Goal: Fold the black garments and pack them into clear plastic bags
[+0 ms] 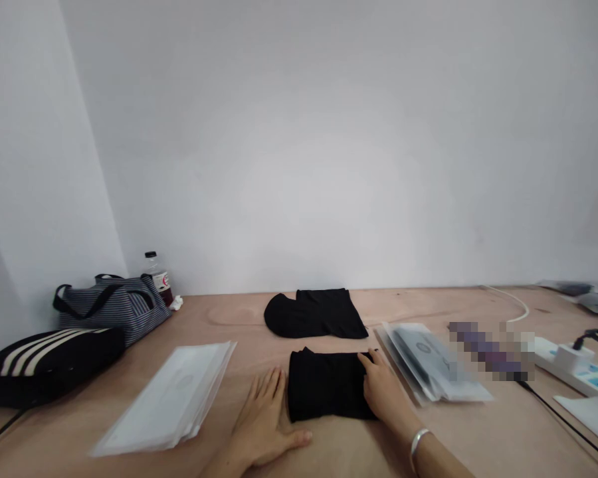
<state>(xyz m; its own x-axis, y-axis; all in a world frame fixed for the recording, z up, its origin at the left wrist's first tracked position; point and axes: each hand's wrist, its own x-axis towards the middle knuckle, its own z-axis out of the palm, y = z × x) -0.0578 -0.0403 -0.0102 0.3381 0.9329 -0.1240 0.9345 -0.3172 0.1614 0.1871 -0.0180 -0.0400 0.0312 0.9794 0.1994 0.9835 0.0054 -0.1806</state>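
Observation:
A black cloth (326,385), folded into a rough rectangle, lies flat on the wooden table (249,332) close to me. My left hand (264,418) rests flat beside its left edge, fingers spread and holding nothing. At the cloth's right end is my right hand (381,385), its fingertips on the fabric near the upper right corner; the lower fingers are curled and partly hidden. Beyond it, near the wall, another black cloth piece (319,315) lies flat with a rounded left end.
Clear plastic bags (172,395) are stacked at the left, and packed bags (428,362) at the right. Further right are a blurred-out object (491,352), a cable and a power strip (573,368). A striped bag (124,305), a bottle (160,279) and a black bag (64,362) stand left.

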